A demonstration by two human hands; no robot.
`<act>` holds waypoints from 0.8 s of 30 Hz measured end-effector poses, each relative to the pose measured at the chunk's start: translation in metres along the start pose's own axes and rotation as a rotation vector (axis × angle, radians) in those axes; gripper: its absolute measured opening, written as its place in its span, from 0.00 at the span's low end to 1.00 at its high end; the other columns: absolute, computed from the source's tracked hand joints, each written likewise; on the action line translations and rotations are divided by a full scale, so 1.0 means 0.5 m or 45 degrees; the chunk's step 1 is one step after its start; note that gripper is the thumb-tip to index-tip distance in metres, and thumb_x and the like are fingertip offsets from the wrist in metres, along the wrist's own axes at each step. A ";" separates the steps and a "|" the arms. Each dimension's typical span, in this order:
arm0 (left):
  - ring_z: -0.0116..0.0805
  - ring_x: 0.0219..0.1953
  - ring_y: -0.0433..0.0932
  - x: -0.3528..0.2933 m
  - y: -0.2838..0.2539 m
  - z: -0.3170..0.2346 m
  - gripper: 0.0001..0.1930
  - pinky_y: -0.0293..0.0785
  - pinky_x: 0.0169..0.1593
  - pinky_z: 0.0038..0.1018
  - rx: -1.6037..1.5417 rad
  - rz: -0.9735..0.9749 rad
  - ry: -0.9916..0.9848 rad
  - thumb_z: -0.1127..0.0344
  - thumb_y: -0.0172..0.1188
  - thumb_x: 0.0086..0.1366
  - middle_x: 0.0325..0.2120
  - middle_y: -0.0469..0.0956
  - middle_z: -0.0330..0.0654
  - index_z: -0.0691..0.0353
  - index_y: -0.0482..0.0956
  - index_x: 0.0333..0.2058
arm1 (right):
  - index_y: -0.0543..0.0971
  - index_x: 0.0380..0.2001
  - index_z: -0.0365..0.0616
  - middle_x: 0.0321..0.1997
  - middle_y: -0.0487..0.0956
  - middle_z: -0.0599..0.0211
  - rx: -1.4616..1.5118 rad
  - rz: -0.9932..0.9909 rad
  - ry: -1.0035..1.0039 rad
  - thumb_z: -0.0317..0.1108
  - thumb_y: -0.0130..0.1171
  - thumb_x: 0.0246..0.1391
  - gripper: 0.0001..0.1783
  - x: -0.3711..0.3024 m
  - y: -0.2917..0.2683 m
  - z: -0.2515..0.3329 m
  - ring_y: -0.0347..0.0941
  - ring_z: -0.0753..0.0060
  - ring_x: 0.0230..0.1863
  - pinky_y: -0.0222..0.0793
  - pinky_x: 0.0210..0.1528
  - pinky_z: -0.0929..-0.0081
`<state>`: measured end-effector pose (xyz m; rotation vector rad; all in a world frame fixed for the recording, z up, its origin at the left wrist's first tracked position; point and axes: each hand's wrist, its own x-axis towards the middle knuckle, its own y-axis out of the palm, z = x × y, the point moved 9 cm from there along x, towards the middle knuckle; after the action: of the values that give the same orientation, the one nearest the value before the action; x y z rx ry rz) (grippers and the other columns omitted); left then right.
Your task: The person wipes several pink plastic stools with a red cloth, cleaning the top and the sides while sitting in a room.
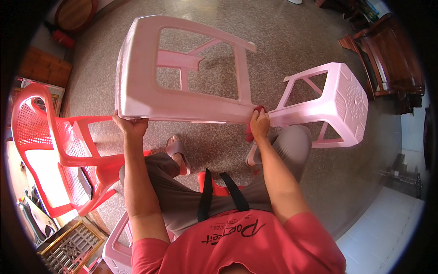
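Dark lettering [235,231] marks the T-shirt [242,251]. Left grip [131,125] clamps the pink plastic stool [142,64], right grip [260,123] a red cloth [249,133] against it — red armchair [80,160] left of the stool, second stool [352,105] right.

Floor [337,182] speckled, grey-brown. Left: red plastic armchair [74,140], perforated pattern, a dark flat slab [85,182] on it (exact kind unclear). Upper left: round wooden piece [75,13], small red object [62,39] near it. Lower left: gold-edged lattice panel [70,249]. Upper right: dark, glossy wooden furniture [390,57]. Lower right: pale tiled area [383,228].
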<state>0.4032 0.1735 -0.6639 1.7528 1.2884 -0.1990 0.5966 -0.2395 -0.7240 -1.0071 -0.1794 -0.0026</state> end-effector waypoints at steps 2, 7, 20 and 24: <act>0.44 0.45 0.69 0.002 0.009 0.001 0.29 0.69 0.44 0.44 0.017 0.057 0.011 0.43 0.38 0.54 0.43 0.69 0.45 0.56 0.67 0.48 | 0.72 0.33 0.30 0.31 0.72 0.40 0.028 -0.038 -0.008 0.38 0.45 0.50 0.18 -0.001 -0.005 -0.002 0.69 0.43 0.33 0.65 0.37 0.55; 0.45 0.45 0.68 -0.012 0.012 0.005 0.29 0.69 0.44 0.45 0.048 -0.022 -0.002 0.43 0.37 0.54 0.44 0.68 0.46 0.56 0.66 0.49 | 0.72 0.26 0.32 0.26 0.72 0.42 0.012 -0.011 -0.080 0.37 0.46 0.50 0.16 0.009 0.002 -0.001 0.69 0.42 0.30 0.64 0.34 0.54; 0.45 0.45 0.68 -0.003 0.012 0.008 0.30 0.69 0.43 0.44 0.010 -0.002 -0.024 0.42 0.38 0.53 0.43 0.68 0.46 0.57 0.67 0.48 | 0.72 0.22 0.34 0.25 0.72 0.43 0.053 -0.034 -0.042 0.38 0.47 0.49 0.16 0.008 -0.002 -0.001 0.68 0.43 0.29 0.64 0.34 0.53; 0.45 0.45 0.68 -0.009 0.012 0.009 0.31 0.69 0.44 0.45 0.020 -0.030 -0.022 0.41 0.38 0.53 0.44 0.68 0.46 0.56 0.67 0.48 | 0.74 0.20 0.34 0.22 0.73 0.44 0.095 -0.089 -0.069 0.39 0.47 0.48 0.17 0.014 -0.002 -0.011 0.69 0.42 0.28 0.62 0.32 0.54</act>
<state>0.4078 0.1669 -0.6602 1.7460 1.2988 -0.2383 0.6043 -0.2441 -0.7249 -0.9263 -0.2625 -0.0321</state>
